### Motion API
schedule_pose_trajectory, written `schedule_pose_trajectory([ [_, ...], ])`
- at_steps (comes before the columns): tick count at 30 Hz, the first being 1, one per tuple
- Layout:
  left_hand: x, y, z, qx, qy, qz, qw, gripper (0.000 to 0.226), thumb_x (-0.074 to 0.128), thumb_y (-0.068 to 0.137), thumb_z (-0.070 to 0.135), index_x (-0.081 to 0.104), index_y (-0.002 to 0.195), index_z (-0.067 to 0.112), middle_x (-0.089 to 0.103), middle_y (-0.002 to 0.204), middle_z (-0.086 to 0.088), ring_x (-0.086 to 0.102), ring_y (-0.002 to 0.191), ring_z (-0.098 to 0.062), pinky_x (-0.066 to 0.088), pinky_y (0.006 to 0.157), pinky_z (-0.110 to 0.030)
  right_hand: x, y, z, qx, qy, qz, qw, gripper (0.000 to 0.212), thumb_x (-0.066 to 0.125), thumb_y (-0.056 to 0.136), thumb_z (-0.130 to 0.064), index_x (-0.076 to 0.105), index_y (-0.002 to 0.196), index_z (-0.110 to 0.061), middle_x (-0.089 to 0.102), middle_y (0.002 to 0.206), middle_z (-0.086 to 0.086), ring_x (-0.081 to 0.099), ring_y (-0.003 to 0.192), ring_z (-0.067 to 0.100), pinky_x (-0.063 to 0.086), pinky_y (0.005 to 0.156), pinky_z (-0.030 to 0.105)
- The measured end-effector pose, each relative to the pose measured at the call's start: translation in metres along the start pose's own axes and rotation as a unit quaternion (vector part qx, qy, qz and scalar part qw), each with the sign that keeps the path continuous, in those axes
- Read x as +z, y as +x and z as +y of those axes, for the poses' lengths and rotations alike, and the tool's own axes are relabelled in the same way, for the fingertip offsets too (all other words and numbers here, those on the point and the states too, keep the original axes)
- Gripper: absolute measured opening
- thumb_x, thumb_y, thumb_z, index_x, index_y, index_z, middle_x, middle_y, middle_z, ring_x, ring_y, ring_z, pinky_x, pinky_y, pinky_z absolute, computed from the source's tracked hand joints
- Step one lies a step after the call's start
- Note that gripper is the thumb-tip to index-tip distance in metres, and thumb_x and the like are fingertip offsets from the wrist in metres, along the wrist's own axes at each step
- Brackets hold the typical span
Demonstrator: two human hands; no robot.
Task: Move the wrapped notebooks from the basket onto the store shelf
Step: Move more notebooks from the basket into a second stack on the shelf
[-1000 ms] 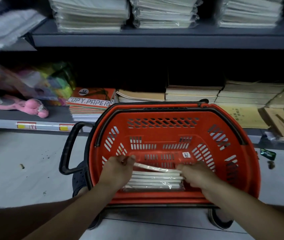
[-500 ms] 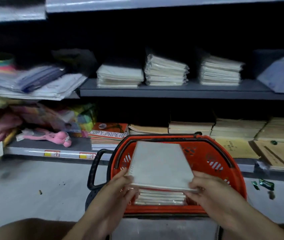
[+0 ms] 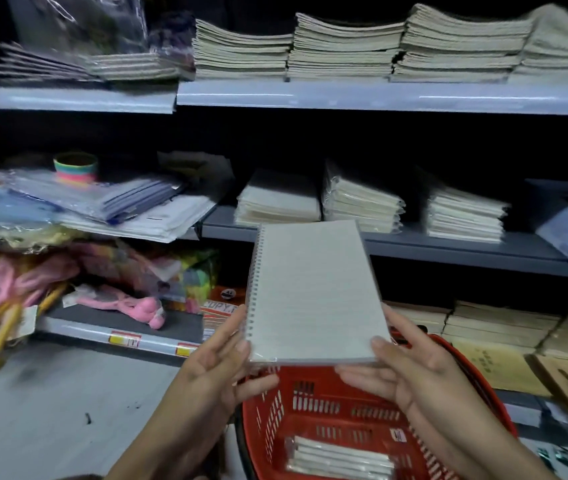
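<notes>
Item: white spiral-bound notebook in clear wrap. I am holding it above the red plastic slotted basket, in front of the grey metal store shelf. My left hand is pinching its near-left corner; my right hand is gripping its near-right corner. Remaining stock: stack of wrapped notebooks is lying inside the basket.

A pink plush toy lies on the lowest shelf, a striped rainbow ring above it, brown envelopes far right.
</notes>
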State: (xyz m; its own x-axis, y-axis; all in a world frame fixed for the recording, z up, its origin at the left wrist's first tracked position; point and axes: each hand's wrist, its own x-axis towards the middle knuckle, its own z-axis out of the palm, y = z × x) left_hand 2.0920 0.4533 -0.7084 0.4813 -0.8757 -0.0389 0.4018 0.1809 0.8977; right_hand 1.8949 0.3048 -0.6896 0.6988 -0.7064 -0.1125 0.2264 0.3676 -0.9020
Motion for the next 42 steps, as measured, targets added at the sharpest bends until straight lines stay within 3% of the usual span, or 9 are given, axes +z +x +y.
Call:
schedule_pose_trajectory([
  [7, -0.018, 0.021, -0.005, 0.026, -0.008, 0.042, 0.999, 0.061, 0.056, 0.083, 0.003, 0.05, 0.142, 0.02, 0.072, 0.125, -0.003, 0.071, 0.109, -0.024, 0.062, 0.076, -0.03, 0.003, 0.033, 0.023, -0.021, -0.003, 0.026, 0.999, 0.06, 0.052, 0.095, 0.009, 0.048, 0.147, -0.021, 0.074, 0.114, 0.023, 0.074, 0.099, 0.042, 0.063, 0.078, 0.048],
  [12, -0.027, 0.04, -0.005, 0.041, 0.002, 0.058, 0.997, 0.054, 0.055, 0.086, 0.004, 0.053, 0.137, 0.021, 0.073, 0.123, -0.002, 0.072, 0.108, -0.023, 0.062, 0.073, -0.027, 0.008, 0.057, 0.028, -0.003, 0.007, 0.024, 1.0, 0.061, 0.053, 0.094, 0.009, 0.049, 0.146, -0.021, 0.074, 0.113, 0.023, 0.074, 0.097, 0.043, 0.064, 0.072, 0.046],
  [18, -0.038, 0.103, 0.035, 0.054, -0.005, 0.058, 0.997, 0.049, 0.053, 0.094, 0.002, 0.052, 0.14, 0.018, 0.071, 0.126, -0.004, 0.07, 0.112, -0.024, 0.06, 0.083, -0.027, 0.03, 0.124, -0.002, -0.007, 0.013, -0.003, 1.0, 0.052, 0.052, 0.097, 0.001, 0.051, 0.143, -0.023, 0.076, 0.111, 0.016, 0.075, 0.099, 0.036, 0.062, 0.081, 0.041],
  [22, -0.048, 0.163, 0.065, 0.057, -0.01, 0.088, 0.994, 0.042, 0.052, 0.097, 0.001, 0.055, 0.136, 0.015, 0.073, 0.122, -0.007, 0.073, 0.104, -0.019, 0.06, 0.073, -0.02, 0.043, 0.183, -0.017, 0.013, 0.029, 0.004, 0.999, 0.055, 0.053, 0.101, -0.002, 0.043, 0.149, -0.025, 0.076, 0.114, 0.014, 0.075, 0.097, 0.038, 0.058, 0.095, 0.042],
  [26, -0.049, 0.2, 0.074, 0.066, -0.003, 0.123, 0.99, 0.041, 0.055, 0.097, 0.003, 0.053, 0.138, 0.01, 0.073, 0.113, -0.005, 0.073, 0.102, -0.02, 0.058, 0.059, -0.019, 0.048, 0.22, -0.016, 0.025, 0.041, 0.013, 0.999, 0.053, 0.052, 0.101, 0.0, 0.039, 0.151, -0.012, 0.076, 0.11, 0.018, 0.075, 0.097, 0.039, 0.055, 0.1, 0.043],
  [31, -0.05, 0.2, 0.067, 0.084, -0.037, 0.161, 0.983, 0.045, 0.061, 0.093, 0.0, 0.056, 0.136, 0.011, 0.07, 0.12, -0.013, 0.075, 0.1, -0.023, 0.058, 0.077, -0.022, 0.047, 0.22, -0.017, 0.011, 0.035, 0.029, 0.999, 0.065, 0.065, 0.094, -0.004, 0.038, 0.15, -0.021, 0.073, 0.117, 0.019, 0.076, 0.095, 0.036, 0.05, 0.103, 0.044],
  [33, -0.051, 0.189, 0.061, 0.101, 0.018, 0.174, 0.979, 0.052, 0.067, 0.089, -0.002, 0.055, 0.137, 0.014, 0.073, 0.116, -0.014, 0.075, 0.099, -0.024, 0.059, 0.075, -0.024, 0.045, 0.208, -0.013, -0.01, -0.026, 0.055, 0.998, 0.061, 0.072, 0.088, -0.008, 0.044, 0.142, -0.02, 0.068, 0.122, 0.016, 0.077, 0.091, 0.033, 0.053, 0.097, 0.041],
  [36, -0.047, 0.178, 0.053, 0.135, 0.125, 0.205, 0.961, 0.053, 0.073, 0.084, -0.003, 0.061, 0.131, 0.015, 0.078, 0.104, -0.008, 0.077, 0.092, -0.02, 0.06, 0.068, -0.02, 0.045, 0.2, 0.0, -0.062, -0.092, 0.111, 0.988, 0.039, 0.072, 0.088, -0.005, 0.056, 0.123, -0.012, 0.074, 0.108, 0.013, 0.079, 0.081, 0.029, 0.06, 0.078, 0.031],
  [42, -0.038, 0.212, 0.055, 0.17, 0.183, 0.253, 0.935, 0.04, 0.073, 0.086, 0.003, 0.067, 0.125, 0.013, 0.078, 0.098, -0.004, 0.077, 0.085, -0.013, 0.062, 0.08, -0.025, 0.046, 0.226, 0.005, -0.128, -0.068, 0.189, 0.971, 0.021, 0.075, 0.088, -0.007, 0.064, 0.106, -0.003, 0.078, 0.081, 0.015, 0.078, 0.069, 0.027, 0.062, 0.06, 0.025],
])
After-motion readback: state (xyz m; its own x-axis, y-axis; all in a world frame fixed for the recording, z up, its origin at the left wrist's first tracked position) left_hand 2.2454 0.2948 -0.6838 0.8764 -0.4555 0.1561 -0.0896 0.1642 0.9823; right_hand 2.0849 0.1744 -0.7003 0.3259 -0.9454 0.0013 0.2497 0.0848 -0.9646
